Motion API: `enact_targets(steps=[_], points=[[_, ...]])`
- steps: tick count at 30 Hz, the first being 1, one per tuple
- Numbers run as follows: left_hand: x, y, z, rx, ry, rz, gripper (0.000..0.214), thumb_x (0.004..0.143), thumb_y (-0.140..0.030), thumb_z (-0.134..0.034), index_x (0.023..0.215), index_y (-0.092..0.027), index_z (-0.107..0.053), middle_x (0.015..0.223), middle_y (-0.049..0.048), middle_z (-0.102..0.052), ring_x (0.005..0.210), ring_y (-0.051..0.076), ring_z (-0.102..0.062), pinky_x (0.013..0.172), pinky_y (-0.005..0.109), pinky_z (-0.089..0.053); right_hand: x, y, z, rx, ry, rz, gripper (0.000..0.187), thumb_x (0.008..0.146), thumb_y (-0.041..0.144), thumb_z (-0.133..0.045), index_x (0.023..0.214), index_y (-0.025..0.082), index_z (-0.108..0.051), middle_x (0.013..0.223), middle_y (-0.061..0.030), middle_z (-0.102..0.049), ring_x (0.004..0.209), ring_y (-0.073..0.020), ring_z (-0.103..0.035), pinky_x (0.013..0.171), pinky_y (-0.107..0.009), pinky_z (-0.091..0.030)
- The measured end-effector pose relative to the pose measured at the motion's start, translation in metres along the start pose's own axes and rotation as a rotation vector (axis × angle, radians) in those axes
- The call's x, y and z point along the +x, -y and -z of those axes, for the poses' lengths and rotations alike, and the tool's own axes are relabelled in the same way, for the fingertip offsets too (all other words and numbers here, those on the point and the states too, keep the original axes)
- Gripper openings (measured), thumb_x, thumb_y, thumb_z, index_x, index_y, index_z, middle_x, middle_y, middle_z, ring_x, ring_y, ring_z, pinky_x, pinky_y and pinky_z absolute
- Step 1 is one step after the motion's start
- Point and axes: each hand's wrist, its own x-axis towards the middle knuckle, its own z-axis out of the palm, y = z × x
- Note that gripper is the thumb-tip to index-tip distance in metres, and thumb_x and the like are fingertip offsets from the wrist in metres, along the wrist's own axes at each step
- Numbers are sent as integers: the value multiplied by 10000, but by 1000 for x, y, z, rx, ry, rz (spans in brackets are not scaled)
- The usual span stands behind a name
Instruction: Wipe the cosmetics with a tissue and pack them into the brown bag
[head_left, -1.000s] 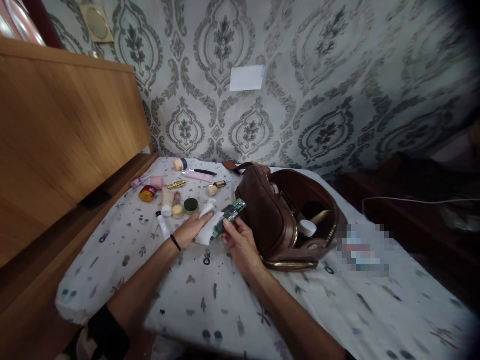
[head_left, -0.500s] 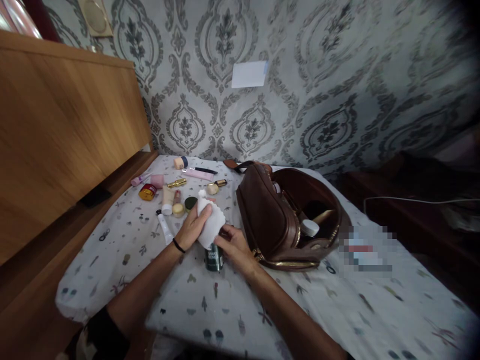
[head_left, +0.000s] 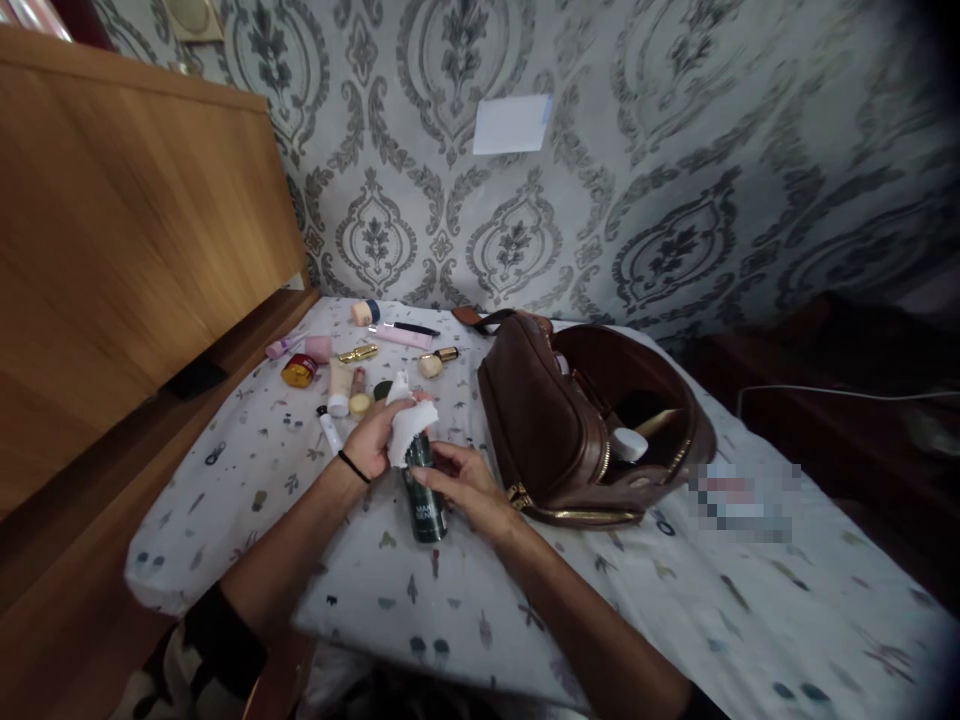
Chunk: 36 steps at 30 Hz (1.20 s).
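My left hand [head_left: 373,440] is closed on a white scalloped-edge cloth [head_left: 411,432], which lies against the upper part of a dark green bottle [head_left: 427,510]. The bottle stands slightly tilted over the patterned sheet, white lettering on its front. My right hand [head_left: 471,487] grips the bottle from the right, its thumb across the front; the far fingers are partly hidden. Just behind my left hand are a dark green round lid [head_left: 382,389], partly covered, a small yellow jar [head_left: 361,405] and a white tube with a black cap [head_left: 330,430].
An open brown leather bag [head_left: 540,420] with a white-capped container [head_left: 628,445] inside stands to the right. Several cosmetics, including an amber jar with a red lid [head_left: 299,370] and a pink tube [head_left: 401,337], lie behind my hands. A wooden cabinet [head_left: 142,220] borders the left.
The cloth has shifted up and left along the bottle, uncovering more of its dark green side. My right thumb now lies across the bottle's front. The view has tilted slightly.
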Motion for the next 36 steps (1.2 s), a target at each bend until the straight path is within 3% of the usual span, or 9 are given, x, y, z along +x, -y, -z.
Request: enact_targets(steps=[6, 10, 14, 19, 22, 26, 30, 33, 36], points=[[-2, 6, -2, -39, 75, 104, 200, 751, -329, -671, 794, -134, -654, 603, 37, -679, 508, 157, -625, 501, 258, -510, 3, -6, 0, 196, -83, -76, 332, 615, 443, -830, 782, 174, -727, 592, 40, -578, 451, -66, -406, 420, -206, -295], [-2, 9, -3, 23, 72, 56, 210, 702, -323, -708, 789, -140, -657, 621, 39, -685, 563, 178, -645, 524, 265, -517, 5, -7, 1, 267, -119, -88, 335, 626, 453, -828, 756, 164, -717, 570, 38, -567, 443, -66, -421, 408, -205, -311], [-1, 11, -1, 190, 16, -132, 252, 693, -341, -721, 861, -162, -661, 664, 10, -669, 628, 168, -624, 575, 240, -483, 5, -7, 2, 279, -141, -79, 354, 624, 481, -827, 699, 168, -681, 513, 55, -521, 415, -59, -395, 383, -198, -296], [-2, 11, 8, 683, 13, -519, 174, 721, -170, -668, 890, -212, -666, 827, 8, -645, 816, 193, -568, 805, 258, -441, 6, -1, 2, 363, -235, -81, 371, 608, 474, -841, 723, 186, -637, 507, 80, -490, 402, -52, -377, 356, -185, -260], [-1, 16, 15, 945, 83, -583, 146, 680, -112, -684, 775, -221, -667, 802, 40, -610, 876, 249, -527, 906, 315, -398, 6, 2, 3, 389, -257, -65, 374, 600, 459, -848, 704, 186, -612, 504, 89, -473, 404, -48, -366, 360, -184, -260], [3, 23, 21, 1057, 162, -608, 125, 693, -123, -685, 643, -220, -626, 758, 53, -580, 815, 249, -514, 908, 338, -390, 6, 3, 3, 412, -250, -54, 388, 594, 463, -848, 688, 185, -594, 499, 94, -455, 404, -43, -345, 360, -183, -246], [7, 18, 23, 1104, 199, -652, 116, 827, -219, -577, 860, -198, -686, 900, 82, -656, 897, 253, -563, 918, 357, -413, 6, 3, 4, 398, -264, -53, 417, 589, 497, -837, 699, 180, -590, 497, 96, -447, 405, -42, -344, 363, -179, -244], [8, 8, 22, 1181, 144, -719, 278, 920, -281, -451, 1041, -158, -669, 1043, 114, -677, 1004, 256, -588, 954, 394, -422, 7, 3, 5, 363, -294, -62, 442, 577, 527, -827, 708, 176, -592, 495, 98, -440, 408, -44, -347, 365, -179, -232], [3, 0, 17, 1204, 75, -796, 324, 949, -305, -409, 1086, -137, -650, 1081, 118, -679, 1038, 234, -602, 961, 386, -436, 8, 2, 5, 322, -300, -61, 447, 576, 538, -815, 699, 176, -584, 489, 101, -426, 410, -44, -342, 376, -181, -233]])
